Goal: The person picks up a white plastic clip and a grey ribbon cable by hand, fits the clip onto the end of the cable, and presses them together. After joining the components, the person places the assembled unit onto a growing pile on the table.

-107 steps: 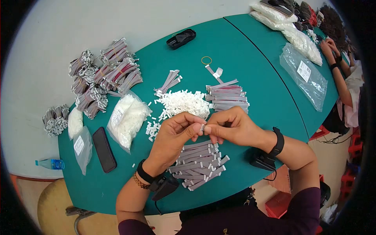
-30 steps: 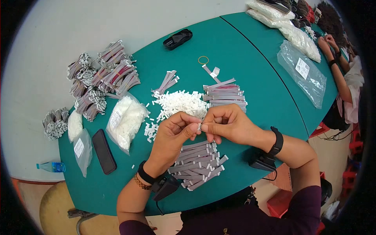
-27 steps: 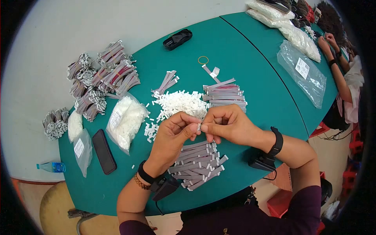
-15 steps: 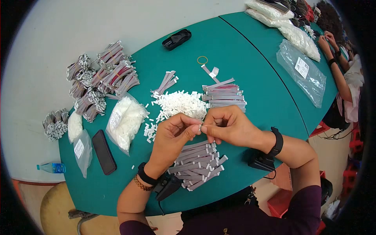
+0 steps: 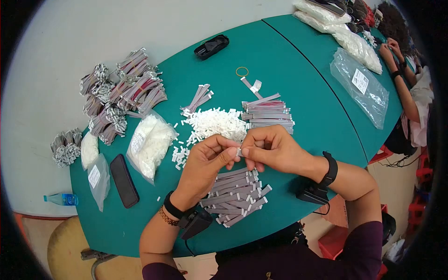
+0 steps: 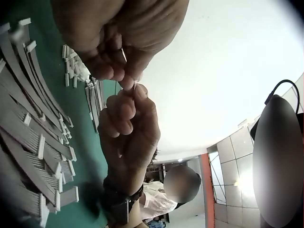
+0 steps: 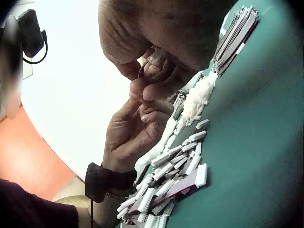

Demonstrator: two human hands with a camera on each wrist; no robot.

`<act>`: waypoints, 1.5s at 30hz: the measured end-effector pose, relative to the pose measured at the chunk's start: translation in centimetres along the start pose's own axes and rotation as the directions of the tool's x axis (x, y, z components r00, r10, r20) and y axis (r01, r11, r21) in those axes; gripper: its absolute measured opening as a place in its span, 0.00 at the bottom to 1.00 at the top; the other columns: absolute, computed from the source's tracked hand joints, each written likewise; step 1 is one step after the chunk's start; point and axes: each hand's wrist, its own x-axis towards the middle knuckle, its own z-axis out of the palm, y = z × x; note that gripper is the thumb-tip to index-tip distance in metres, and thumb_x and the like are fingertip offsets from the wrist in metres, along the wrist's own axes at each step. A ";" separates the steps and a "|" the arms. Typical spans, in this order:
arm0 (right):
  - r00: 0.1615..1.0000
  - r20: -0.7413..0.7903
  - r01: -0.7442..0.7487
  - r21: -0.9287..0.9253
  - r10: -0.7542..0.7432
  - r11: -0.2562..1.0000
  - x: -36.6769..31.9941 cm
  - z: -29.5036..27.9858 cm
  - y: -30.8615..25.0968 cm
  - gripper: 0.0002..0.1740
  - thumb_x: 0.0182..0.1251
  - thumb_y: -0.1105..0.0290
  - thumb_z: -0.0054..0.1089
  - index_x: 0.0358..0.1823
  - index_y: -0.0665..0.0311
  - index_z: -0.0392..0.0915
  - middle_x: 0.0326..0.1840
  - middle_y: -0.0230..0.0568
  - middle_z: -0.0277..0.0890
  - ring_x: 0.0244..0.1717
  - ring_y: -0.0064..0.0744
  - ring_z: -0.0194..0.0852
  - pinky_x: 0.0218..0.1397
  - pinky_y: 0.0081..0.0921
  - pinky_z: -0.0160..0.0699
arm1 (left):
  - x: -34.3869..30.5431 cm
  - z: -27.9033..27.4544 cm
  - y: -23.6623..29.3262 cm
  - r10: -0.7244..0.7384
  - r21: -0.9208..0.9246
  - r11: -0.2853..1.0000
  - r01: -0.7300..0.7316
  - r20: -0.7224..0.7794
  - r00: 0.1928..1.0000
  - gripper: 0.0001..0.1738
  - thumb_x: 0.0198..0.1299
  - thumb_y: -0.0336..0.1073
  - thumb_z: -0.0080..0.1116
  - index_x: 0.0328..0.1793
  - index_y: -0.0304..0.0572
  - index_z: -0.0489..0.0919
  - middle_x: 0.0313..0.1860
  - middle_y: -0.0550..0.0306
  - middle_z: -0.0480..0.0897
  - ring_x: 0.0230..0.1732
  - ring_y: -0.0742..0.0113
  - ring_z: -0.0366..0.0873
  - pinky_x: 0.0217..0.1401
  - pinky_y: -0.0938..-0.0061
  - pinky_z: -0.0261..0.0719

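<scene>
Both hands meet over the table's middle in the head view. Between their fingertips is a small white connector, mostly covered by thumbs and fingers. My left hand pinches it from the left, my right hand from the right. A thin curved strip shows edge-on by the right hand's fingers in the right wrist view. Below the hands lies a loose heap of grey ribbon cables with white end connectors. Just beyond the hands is a pile of small white connector housings, with stacked ribbon cables to its right.
Bundled cables pile up at the left, near a bag of white parts and a phone. A rubber band and black case lie farther back. Another person's hands work at far right.
The hands stay together with the connector between their fingertips. The small piece turns slightly between the fingers; the piles look the same.
</scene>
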 end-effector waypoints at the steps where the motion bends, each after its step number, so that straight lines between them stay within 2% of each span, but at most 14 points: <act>1: 1.000 0.001 -0.007 0.005 0.007 1.000 0.0 0.0 0.0 0.08 0.65 0.72 0.54 0.29 0.67 0.74 0.20 0.34 0.75 0.18 0.16 0.69 0.22 0.14 0.66 | 0.0 0.0 0.0 -0.001 -0.003 1.000 0.001 0.000 1.000 0.08 0.61 0.32 0.57 0.44 0.36 0.76 0.35 0.59 0.80 0.36 0.77 0.74 0.36 0.83 0.69; 9: 1.000 -0.014 -0.025 -0.013 0.025 1.000 0.0 0.0 -0.1 0.07 0.63 0.73 0.52 0.28 0.67 0.74 0.20 0.34 0.76 0.18 0.15 0.69 0.21 0.13 0.67 | 0.1 0.1 0.0 0.015 0.022 1.000 -0.015 -0.018 1.000 0.08 0.61 0.32 0.57 0.43 0.35 0.76 0.34 0.59 0.80 0.35 0.77 0.75 0.37 0.83 0.70; 18: 1.000 -0.021 -0.019 -0.013 0.018 1.000 -0.1 0.0 -0.1 0.08 0.64 0.72 0.56 0.27 0.67 0.74 0.20 0.33 0.76 0.18 0.15 0.70 0.22 0.13 0.66 | 0.0 0.1 0.1 0.013 0.039 0.999 -0.013 -0.008 1.000 0.07 0.60 0.32 0.58 0.41 0.35 0.77 0.33 0.58 0.81 0.35 0.77 0.76 0.37 0.83 0.71; 25: 0.998 -0.047 0.030 -0.059 -0.033 0.998 -0.3 0.2 -0.2 0.09 0.63 0.71 0.54 0.25 0.66 0.74 0.19 0.32 0.75 0.19 0.14 0.70 0.22 0.13 0.68 | 0.0 0.0 0.1 0.027 0.096 0.995 -0.026 -0.006 1.000 0.07 0.61 0.32 0.57 0.41 0.35 0.77 0.34 0.59 0.81 0.35 0.77 0.76 0.37 0.83 0.71; 31: 0.999 -0.035 0.017 -0.038 -0.018 0.999 -0.3 0.2 -0.4 0.09 0.63 0.72 0.54 0.26 0.67 0.74 0.19 0.32 0.75 0.19 0.14 0.70 0.22 0.13 0.69 | 0.0 0.1 0.1 -0.013 -0.022 1.000 0.013 0.007 1.000 0.07 0.61 0.31 0.57 0.42 0.34 0.77 0.35 0.58 0.81 0.35 0.76 0.76 0.37 0.82 0.72; 40: 0.999 -0.029 0.040 -0.033 -0.041 0.999 -0.3 0.3 -0.3 0.09 0.64 0.72 0.54 0.26 0.67 0.74 0.20 0.32 0.75 0.20 0.14 0.71 0.22 0.13 0.69 | -0.1 -0.1 0.3 0.027 0.085 0.996 -0.027 0.004 1.000 0.08 0.61 0.32 0.57 0.42 0.34 0.77 0.35 0.58 0.81 0.36 0.76 0.77 0.37 0.83 0.73; 45: 0.998 -0.033 0.058 -0.035 -0.059 0.998 -0.4 0.4 -0.3 0.09 0.64 0.72 0.54 0.26 0.68 0.75 0.20 0.32 0.75 0.20 0.14 0.71 0.22 0.12 0.70 | -0.1 -0.2 0.2 -0.027 -0.025 0.999 0.028 0.030 0.999 0.08 0.61 0.32 0.57 0.43 0.34 0.77 0.35 0.58 0.80 0.36 0.76 0.76 0.38 0.82 0.72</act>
